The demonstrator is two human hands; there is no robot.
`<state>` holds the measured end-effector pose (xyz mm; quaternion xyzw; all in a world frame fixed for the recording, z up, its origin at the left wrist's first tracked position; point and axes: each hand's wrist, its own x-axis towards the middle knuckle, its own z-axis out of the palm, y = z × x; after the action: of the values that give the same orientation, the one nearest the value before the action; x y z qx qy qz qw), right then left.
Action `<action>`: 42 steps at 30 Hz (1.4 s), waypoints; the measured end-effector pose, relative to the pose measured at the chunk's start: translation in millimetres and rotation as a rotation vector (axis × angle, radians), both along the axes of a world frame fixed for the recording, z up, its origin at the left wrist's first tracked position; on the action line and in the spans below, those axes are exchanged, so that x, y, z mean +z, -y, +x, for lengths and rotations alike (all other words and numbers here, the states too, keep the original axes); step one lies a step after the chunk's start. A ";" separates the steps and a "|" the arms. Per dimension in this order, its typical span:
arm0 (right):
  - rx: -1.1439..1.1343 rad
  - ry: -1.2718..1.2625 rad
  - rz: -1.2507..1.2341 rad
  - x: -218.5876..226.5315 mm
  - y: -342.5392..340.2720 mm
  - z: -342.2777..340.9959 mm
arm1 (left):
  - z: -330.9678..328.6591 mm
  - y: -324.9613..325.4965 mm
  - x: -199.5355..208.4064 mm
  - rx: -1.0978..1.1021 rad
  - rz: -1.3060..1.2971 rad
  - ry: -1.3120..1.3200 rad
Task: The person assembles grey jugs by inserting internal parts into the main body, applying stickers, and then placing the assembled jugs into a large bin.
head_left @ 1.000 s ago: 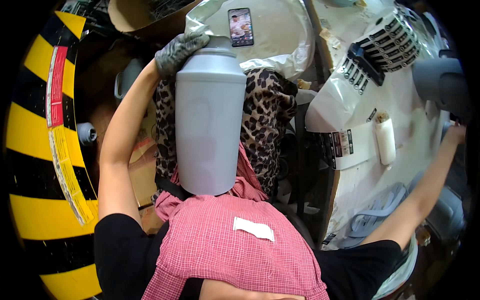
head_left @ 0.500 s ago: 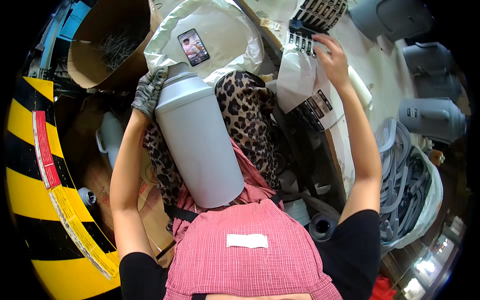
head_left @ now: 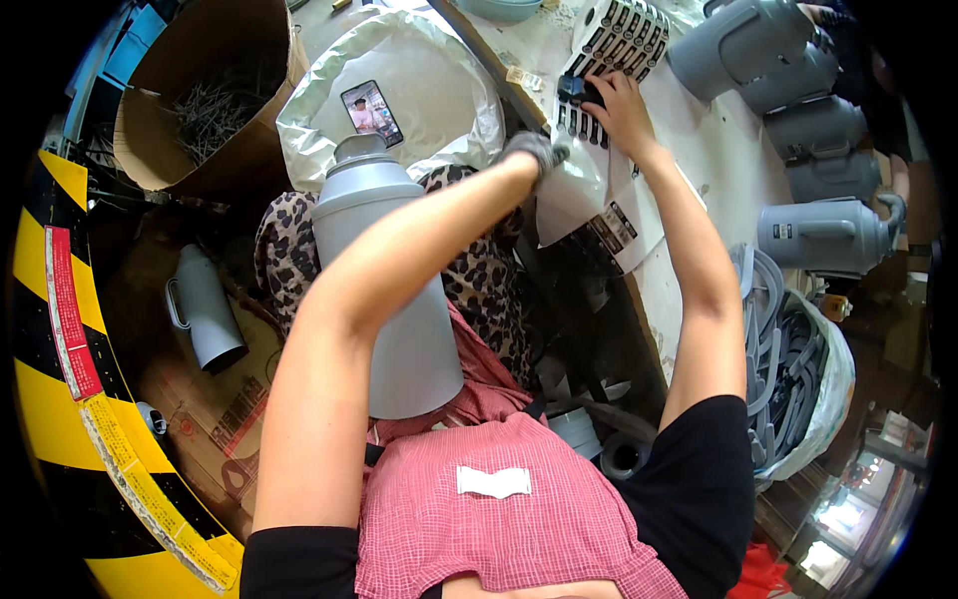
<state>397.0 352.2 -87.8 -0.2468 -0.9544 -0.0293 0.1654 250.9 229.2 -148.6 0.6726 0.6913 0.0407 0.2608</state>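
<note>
Right hand (head_left: pixel 621 110), bare, at 1 o'clock: fingers bent against a dark block (head_left: pixel 576 90) that crosses a strip of black-and-white labels; whether they pinch it cannot be told. Left hand (head_left: pixel 537 153), grey-gloved, just beside a pale sheet towards 12 o'clock; its fingers are too blurred to show whether they grip. The left forearm crosses above the grey container (head_left: pixel 364 205), which lies along the lap, neck towards 11 o'clock. The bench (head_left: pixel 733 155), pale and scuffed, runs from 12 to 4 o'clock and carries the label roll (head_left: pixel 624 38) and several grey jugs (head_left: pixel 813 232), one near a co-worker's gloved hand (head_left: pixel 891 208). At 3 o'clock, a bag of grey handles (head_left: pixel 836 384); at 11, a film-lined tub (head_left: pixel 474 125) bearing a phone (head_left: pixel 371 112); at 10, a cardboard box (head_left: pixel 140 135); at 8, a yellow-and-black striped surface (head_left: pixel 62 409).
</note>
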 end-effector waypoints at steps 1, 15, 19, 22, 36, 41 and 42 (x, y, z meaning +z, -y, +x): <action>-0.020 -0.019 0.034 -2.3 3.4 14.3 | 18.8 12.5 -12.7 0.340 -0.112 0.503; 0.048 -0.250 0.103 -1.6 31.3 14.1 | 1.9 49.9 8.4 0.733 -0.062 1.111; 0.132 -0.421 -0.227 14.0 51.9 25.3 | -8.2 22.7 50.4 0.722 -0.098 1.381; 0.140 -0.329 -0.337 2.5 59.2 7.4 | -24.4 13.8 25.5 0.649 -0.083 1.393; 0.100 -0.446 0.035 5.9 100.6 11.8 | -40.6 23.1 31.7 0.580 -0.463 1.674; -0.027 -0.489 -0.153 1.9 107.1 9.5 | -47.7 42.6 39.5 0.498 -0.386 1.470; -0.033 -0.487 -0.154 -0.4 105.5 12.8 | -38.5 45.5 49.3 0.496 -0.392 1.470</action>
<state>409.8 246.7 -88.2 -0.2741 -0.8816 0.1011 0.3709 212.3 183.8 -99.3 0.2422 0.4665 0.4079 0.7465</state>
